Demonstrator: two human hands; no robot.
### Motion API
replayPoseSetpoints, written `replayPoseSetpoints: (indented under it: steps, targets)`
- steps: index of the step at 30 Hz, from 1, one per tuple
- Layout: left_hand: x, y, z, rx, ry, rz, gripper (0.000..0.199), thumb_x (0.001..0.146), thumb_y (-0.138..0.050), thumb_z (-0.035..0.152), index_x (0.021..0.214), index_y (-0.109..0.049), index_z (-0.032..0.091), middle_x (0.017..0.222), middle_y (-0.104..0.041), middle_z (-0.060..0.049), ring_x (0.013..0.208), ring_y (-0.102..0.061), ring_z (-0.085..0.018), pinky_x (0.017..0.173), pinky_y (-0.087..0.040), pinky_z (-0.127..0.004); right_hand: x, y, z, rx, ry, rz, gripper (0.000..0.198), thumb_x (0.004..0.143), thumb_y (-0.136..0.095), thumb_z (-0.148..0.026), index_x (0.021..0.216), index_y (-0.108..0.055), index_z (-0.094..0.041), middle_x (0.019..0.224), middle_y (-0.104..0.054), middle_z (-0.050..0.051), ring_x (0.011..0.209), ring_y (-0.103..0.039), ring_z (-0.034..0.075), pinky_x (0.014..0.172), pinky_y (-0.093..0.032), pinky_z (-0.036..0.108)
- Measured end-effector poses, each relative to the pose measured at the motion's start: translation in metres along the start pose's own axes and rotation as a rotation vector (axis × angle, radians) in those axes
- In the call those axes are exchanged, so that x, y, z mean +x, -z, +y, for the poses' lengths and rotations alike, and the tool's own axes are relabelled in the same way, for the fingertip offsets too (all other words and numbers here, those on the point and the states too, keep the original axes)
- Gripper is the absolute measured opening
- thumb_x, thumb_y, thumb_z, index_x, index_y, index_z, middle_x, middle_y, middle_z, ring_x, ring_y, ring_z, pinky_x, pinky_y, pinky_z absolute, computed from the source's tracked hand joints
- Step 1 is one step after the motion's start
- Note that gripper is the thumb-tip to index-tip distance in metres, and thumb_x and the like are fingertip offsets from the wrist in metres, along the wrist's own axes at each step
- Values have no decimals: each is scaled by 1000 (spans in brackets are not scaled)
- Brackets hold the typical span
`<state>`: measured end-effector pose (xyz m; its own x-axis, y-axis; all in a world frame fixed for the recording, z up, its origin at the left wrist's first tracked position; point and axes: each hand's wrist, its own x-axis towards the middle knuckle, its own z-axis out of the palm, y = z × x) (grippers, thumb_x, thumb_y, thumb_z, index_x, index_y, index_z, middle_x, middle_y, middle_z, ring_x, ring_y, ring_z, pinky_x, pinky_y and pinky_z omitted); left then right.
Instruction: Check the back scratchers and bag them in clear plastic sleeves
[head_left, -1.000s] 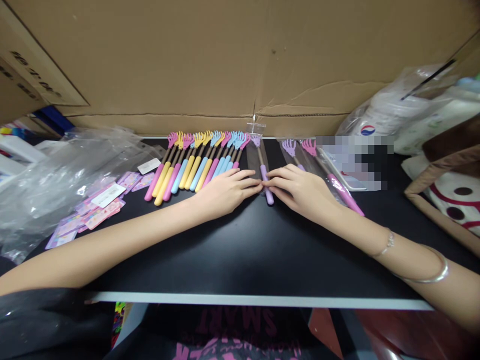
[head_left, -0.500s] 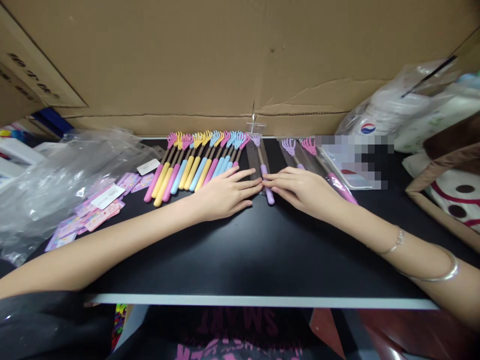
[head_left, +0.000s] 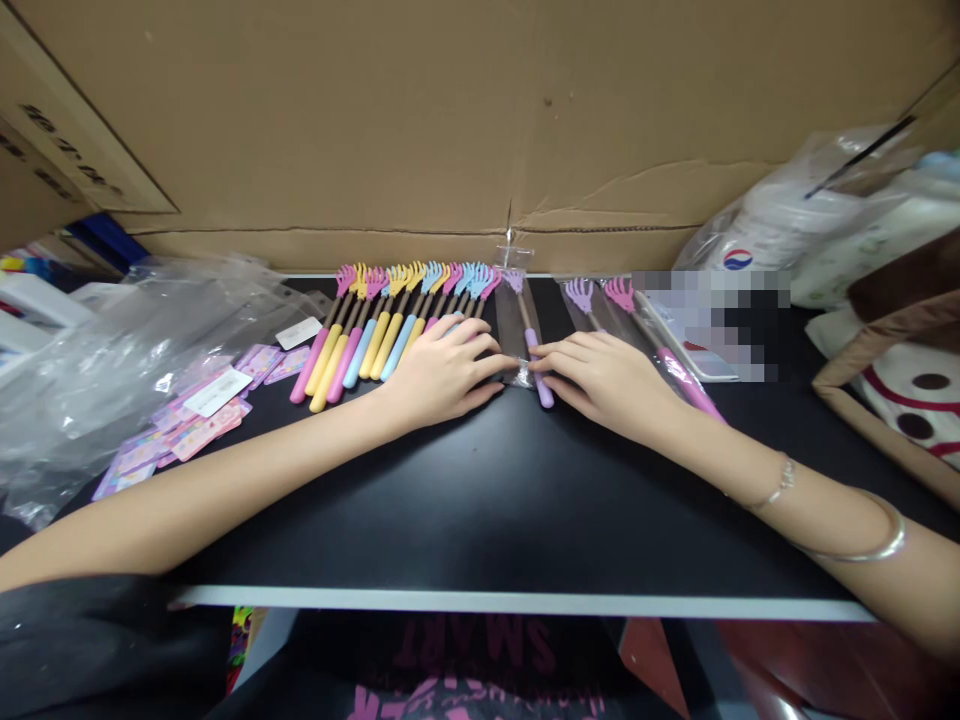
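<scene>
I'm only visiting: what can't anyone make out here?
All in the head view:
Handles in the row of back scratchers: partly behind the left hand.
Lower end of the rightmost lavender scratcher: behind the right hand.
Print on the small cards: too small to read.
Flat item: partly under a pixelated patch.
Cream bag: cut off by the right edge.

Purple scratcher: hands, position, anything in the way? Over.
Left hand at clear sleeve, right hand at purple scratcher. Scratcher lying between hands. Row of scratchers partly hidden by left hand.
</scene>
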<state>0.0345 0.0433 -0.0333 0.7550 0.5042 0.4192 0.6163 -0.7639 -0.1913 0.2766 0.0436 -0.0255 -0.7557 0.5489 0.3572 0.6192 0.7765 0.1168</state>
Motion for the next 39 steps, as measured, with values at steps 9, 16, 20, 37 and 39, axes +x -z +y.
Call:
replayPoseSetpoints:
  steps: [9,16,20,37,39]
  targets:
    - [1,2,2,-11,100,-19,30,94,-52,40,114,-65,22,102,-69,-7,111,-55,-26,91,-41,-40,0,3,1,19,6,20,24,97,-45,-27,100,-67,-19,109,-72,7,94,-63,21,82,-44,34]
    - [4,1,10,-409,226,-31,36,92,-56,32,126,-53,21,110,-69,-4,106,-57,-20,91,-45,-35,0,2,-1,100,-52,11,22,95,-46,-26,98,-68,-21,109,-72,8,97,-62,22,82,-47,36]
    - [4,-3,13,-623,187,-39,38,91,-54,25,129,-50,20,124,-63,-7,111,-56,-19,96,-45,-37,-1,1,0,173,-79,-14,22,95,-44,-26,98,-65,-20,108,-69,10,100,-60,23,85,-48,38]
    - [7,2,17,-726,68,63,54,89,-51,12,142,-42,24,129,-59,-8,119,-53,-18,101,-45,-36,-1,1,-7,619,-398,76,16,88,-56,-36,92,-56,-21,97,-65,7,98,-59,23,90,-47,43]
    - [7,0,18,-716,81,71,56,88,-51,10,142,-42,25,127,-60,-7,117,-54,-18,99,-47,-35,-1,0,-9,822,-452,84,19,86,-58,-39,93,-53,-22,98,-65,5,98,-62,22,92,-47,42]
